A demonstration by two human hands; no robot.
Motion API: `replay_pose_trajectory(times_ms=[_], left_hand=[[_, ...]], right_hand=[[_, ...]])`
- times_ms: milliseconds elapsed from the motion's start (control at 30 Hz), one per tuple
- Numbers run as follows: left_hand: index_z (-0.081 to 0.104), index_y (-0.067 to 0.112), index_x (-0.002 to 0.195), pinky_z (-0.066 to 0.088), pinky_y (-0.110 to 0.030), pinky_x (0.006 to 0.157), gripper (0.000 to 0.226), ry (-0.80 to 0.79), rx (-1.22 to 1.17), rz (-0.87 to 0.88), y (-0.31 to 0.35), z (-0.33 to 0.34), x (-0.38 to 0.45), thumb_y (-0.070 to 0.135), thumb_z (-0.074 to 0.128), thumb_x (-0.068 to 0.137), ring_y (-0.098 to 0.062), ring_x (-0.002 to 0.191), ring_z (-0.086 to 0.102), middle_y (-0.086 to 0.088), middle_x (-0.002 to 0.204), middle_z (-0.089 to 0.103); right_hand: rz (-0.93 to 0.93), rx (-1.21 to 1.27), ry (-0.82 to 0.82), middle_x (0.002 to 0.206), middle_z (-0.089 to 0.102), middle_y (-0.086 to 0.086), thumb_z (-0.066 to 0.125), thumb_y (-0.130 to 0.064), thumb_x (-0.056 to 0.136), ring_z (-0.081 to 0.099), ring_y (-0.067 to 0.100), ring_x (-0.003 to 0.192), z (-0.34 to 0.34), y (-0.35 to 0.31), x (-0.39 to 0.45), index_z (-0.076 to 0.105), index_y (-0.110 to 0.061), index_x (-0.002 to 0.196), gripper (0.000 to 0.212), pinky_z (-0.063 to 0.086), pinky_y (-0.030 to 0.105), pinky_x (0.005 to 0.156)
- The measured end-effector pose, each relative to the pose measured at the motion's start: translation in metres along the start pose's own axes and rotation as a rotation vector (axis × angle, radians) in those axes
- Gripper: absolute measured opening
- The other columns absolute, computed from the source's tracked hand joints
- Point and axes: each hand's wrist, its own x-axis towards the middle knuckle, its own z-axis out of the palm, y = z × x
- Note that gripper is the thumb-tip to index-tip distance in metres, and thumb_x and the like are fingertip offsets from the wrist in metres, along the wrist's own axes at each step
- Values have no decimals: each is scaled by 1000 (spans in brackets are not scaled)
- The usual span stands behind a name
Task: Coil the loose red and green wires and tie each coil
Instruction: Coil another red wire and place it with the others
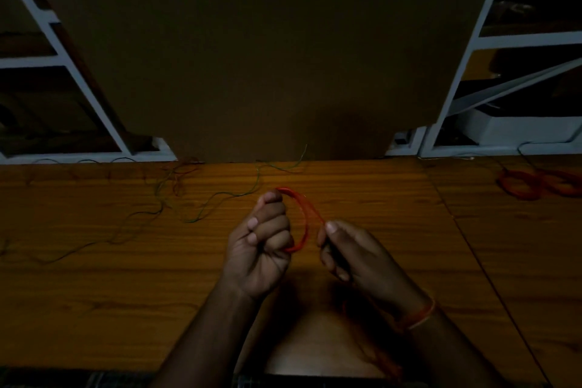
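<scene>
Head view: left hand [261,249] and right hand [356,257] fingers are gripping red wire coil [304,217] above table [126,293], near its front edge.

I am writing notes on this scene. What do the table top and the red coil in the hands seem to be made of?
Table top: looks like wood or wood-look laminate, smooth, with printed-like grain lines; I cannot tell which. Red coil: thin wire, probably plastic-coated, since it bends in smooth, slightly glossy loops.
</scene>
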Motion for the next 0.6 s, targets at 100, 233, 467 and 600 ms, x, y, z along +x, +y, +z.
replay_pose_trajectory(times_ms=[100, 233, 467, 600], left_hand=[[58, 1, 107, 32, -23, 51, 11, 28, -102, 112, 18, -4, -1, 0, 48, 101, -8, 52, 43, -3, 71, 56], [60, 5, 101, 33, -19, 45, 11, 127, -152, 338, 28, -4, 1, -4, 56, 94, -6, 47, 47, 6, 67, 51], [57, 3, 128, 35, -14, 47, 33, 334, 486, 464, 19, -2, 6, 22, 40, 107, -2, 51, 42, 7, 66, 45], [56, 12, 130, 51, -30, 66, 28, 338, 1167, 352, 3, -12, -2, 22, 40, 109, -19, 69, 65, -3, 73, 59]], right_hand=[[6, -142, 100, 76, 64, -3, 52, -35, 103, 57, 10, 63, -13, 16, -12, 64, -36, 101, 12, 46, 23, 60], [56, -324, 261, 85, 71, -5, 60, -20, 101, 66, 10, 66, -16, 32, -27, 67, -34, 102, 15, 53, 32, 59], [-85, -612, -139, 92, 71, -15, 64, -40, 89, 67, 5, 89, 1, 7, -41, 75, -35, 100, 16, 54, 32, 75], [-284, -587, -121, 85, 63, -14, 68, -27, 93, 64, 9, 80, 2, -26, -41, 76, -27, 98, 9, 46, 21, 63]])
